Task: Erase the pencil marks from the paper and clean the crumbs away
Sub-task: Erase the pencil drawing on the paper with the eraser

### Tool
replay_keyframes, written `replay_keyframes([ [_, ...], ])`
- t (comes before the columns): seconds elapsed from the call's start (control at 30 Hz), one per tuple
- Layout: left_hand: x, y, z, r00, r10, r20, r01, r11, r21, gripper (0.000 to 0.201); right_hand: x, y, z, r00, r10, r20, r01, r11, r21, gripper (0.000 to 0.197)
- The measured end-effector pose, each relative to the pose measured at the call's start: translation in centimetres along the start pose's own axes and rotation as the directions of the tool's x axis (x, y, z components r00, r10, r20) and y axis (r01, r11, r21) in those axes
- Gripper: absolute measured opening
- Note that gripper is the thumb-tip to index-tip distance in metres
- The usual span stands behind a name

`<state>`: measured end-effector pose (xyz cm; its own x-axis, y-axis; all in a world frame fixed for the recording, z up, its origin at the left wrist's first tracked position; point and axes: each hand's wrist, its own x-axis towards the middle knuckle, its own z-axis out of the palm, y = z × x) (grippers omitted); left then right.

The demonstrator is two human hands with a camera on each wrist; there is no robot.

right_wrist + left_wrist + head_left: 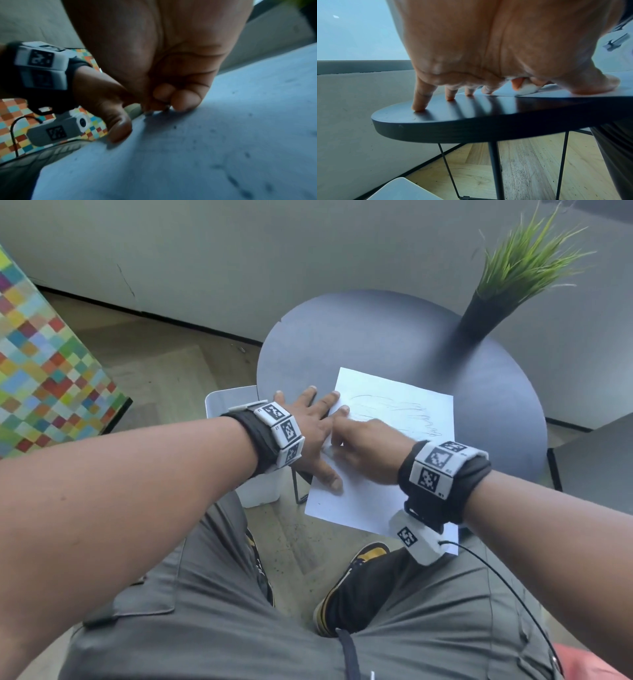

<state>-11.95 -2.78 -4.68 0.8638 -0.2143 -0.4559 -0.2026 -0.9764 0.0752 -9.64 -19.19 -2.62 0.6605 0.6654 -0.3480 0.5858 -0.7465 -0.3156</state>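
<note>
A white sheet of paper [370, 501] lies on the round dark table [376, 337], its near corner hanging over the edge. Faint pencil scribbles [407, 416] cross its far half. My left hand [308, 426] lies spread flat, fingers on the table and the paper's left edge, thumb [118, 127] pressing the sheet. My right hand [356, 446] is curled just beside it, and pinches a small white eraser [527, 88] down on the paper. Dark crumbs [175, 127] dot the sheet in the right wrist view.
A black vase with green grass [479, 313] stands at the table's far right. A white bin [233, 402] sits on the floor left of the table, below my left wrist. A colourful checkered block [44, 364] stands at far left. My knees are below.
</note>
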Motion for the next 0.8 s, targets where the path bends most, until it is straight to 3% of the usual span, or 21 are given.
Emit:
replay_keyframes([
  [0.07,-0.1,0.1,-0.1,1.0,-0.004,0.001,0.004,1.0,0.018,0.144,1.2,1.3,-1.1,0.99,0.119,-0.074,-0.118,0.993,0.011,0.021],
  [0.13,-0.1,0.2,-0.3,1.0,-0.012,0.006,0.011,0.999,0.038,0.143,1.9,3.0,-2.0,0.937,0.289,-0.196,-0.29,0.957,0.023,0.023],
  [0.2,-0.3,0.3,-0.4,1.0,-0.017,0.008,0.016,0.999,0.042,0.143,1.4,2.6,-1.6,0.951,0.24,-0.195,-0.249,0.968,-0.02,0.022],
  [0.3,-0.2,0.5,-0.7,1.0,-0.021,0.007,0.021,0.999,0.048,0.143,-0.3,1.2,-0.5,1.0,-0.004,-0.014,0.004,1.0,-0.029,0.02],
  [0.33,-0.2,0.7,-0.9,1.0,-0.026,0.008,0.025,0.998,0.057,0.143,-0.4,1.4,-0.8,1.0,0.002,0.006,-0.002,1.0,-0.03,0.021],
  [0.43,-0.3,1.4,-1.3,0.999,-0.04,0.02,0.038,0.995,0.088,0.141,0.8,3.4,-2.1,0.967,0.22,-0.132,-0.225,0.974,-0.024,0.023],
  [0.5,-0.4,1.6,-1.5,0.998,-0.048,0.03,0.045,0.995,0.094,0.139,0.5,2.9,-1.6,0.958,0.242,-0.153,-0.253,0.966,-0.054,0.016],
  [0.57,-0.6,1.8,-1.7,0.998,-0.052,0.042,0.048,0.994,0.094,0.139,-0.4,1.3,-0.6,0.995,0.088,-0.053,-0.092,0.993,-0.07,0.013],
  [0.63,-0.7,1.9,-1.9,0.997,-0.056,0.05,0.051,0.993,0.102,0.139,-1.3,0.9,-0.5,0.996,-0.036,0.085,0.039,0.998,-0.039,0.016],
  [0.7,-0.7,2.1,-1.9,0.998,-0.052,0.043,0.047,0.992,0.114,0.138,-0.4,2.2,-1.5,0.998,0.069,0.012,-0.068,0.997,-0.043,0.019],
  [0.77,-0.7,2.1,-1.8,0.998,-0.058,0.032,0.053,0.991,0.122,0.138,0.5,3.5,-1.9,0.963,0.235,-0.134,-0.244,0.968,-0.052,0.018],
  [0.8,-0.8,2.2,-1.9,0.998,-0.06,0.032,0.056,0.991,0.121,0.138,0.6,3.3,-1.4,0.959,0.241,-0.15,-0.253,0.965,-0.068,0.015],
])
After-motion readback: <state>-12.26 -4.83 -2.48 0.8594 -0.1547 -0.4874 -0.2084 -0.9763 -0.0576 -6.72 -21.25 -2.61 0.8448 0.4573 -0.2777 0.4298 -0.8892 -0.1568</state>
